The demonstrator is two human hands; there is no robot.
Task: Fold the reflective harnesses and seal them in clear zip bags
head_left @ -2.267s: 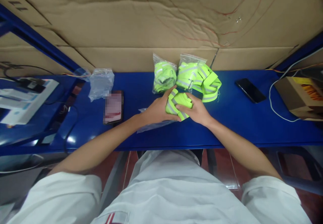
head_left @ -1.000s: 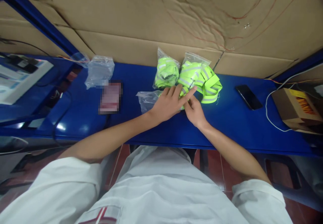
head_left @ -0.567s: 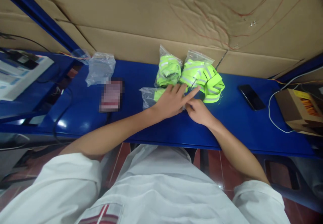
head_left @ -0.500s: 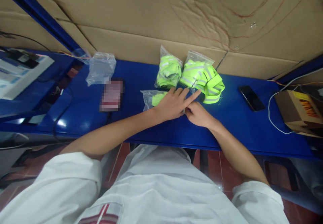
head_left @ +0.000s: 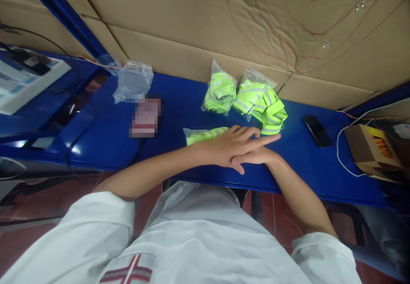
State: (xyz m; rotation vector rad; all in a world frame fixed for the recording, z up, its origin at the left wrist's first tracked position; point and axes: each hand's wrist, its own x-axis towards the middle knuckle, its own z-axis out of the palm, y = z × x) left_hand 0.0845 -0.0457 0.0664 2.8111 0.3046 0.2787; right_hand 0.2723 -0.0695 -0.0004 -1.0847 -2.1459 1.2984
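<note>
My left hand [head_left: 235, 147] lies across the top of my right hand [head_left: 256, 155], its fingers apart and pointing right. Most of the right hand's fingers are hidden under the left. Just beyond the left wrist, a clear bag with neon-yellow reflective strap [head_left: 205, 135] lies flat, partly covered by the hand. Farther back stand a bag of rolled yellow strap [head_left: 221, 92] and a second bag [head_left: 248, 95], with loose strap [head_left: 272, 112] looping out at its right side.
The blue table [head_left: 179, 104] backs onto a cardboard panel [head_left: 179, 40]. At left are a crumpled clear bag [head_left: 134, 81] and a blurred pinkish item [head_left: 146, 117]. A black phone [head_left: 317, 131], a white cable [head_left: 338, 147] and a cardboard box [head_left: 371, 149] are at right.
My left hand has slid right and farther over my right hand, covering its fingers. More of the flat bag shows. The whole view has shifted slightly.
</note>
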